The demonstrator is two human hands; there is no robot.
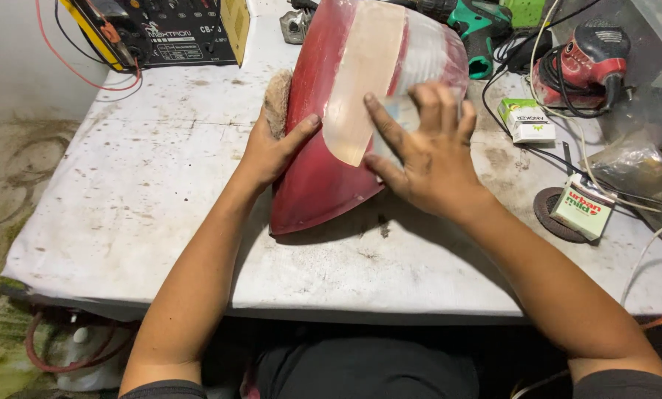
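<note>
A red car tail-light lens (pixel 323 170) with a cloudy clear strip down its middle lies on the white worktable (pixel 146 192). My left hand (pixel 268 151) grips its left edge, thumb on the red face, with a tan woolly pad (pixel 277 100) just behind the fingers. My right hand (pixel 427 151) lies flat on the lens's right side, fingers spread over the clear part. Whether anything is under the palm is hidden.
A black-and-yellow electrical box (pixel 161 29) stands at the back left. A green cordless drill (pixel 479 26) and a red sander (pixel 586 63) sit at the back right among cables. Two small cartons (pixel 527 120) (pixel 582 207), a dark round disc (pixel 547 214) and a plastic bag (pixel 634 170) lie at right.
</note>
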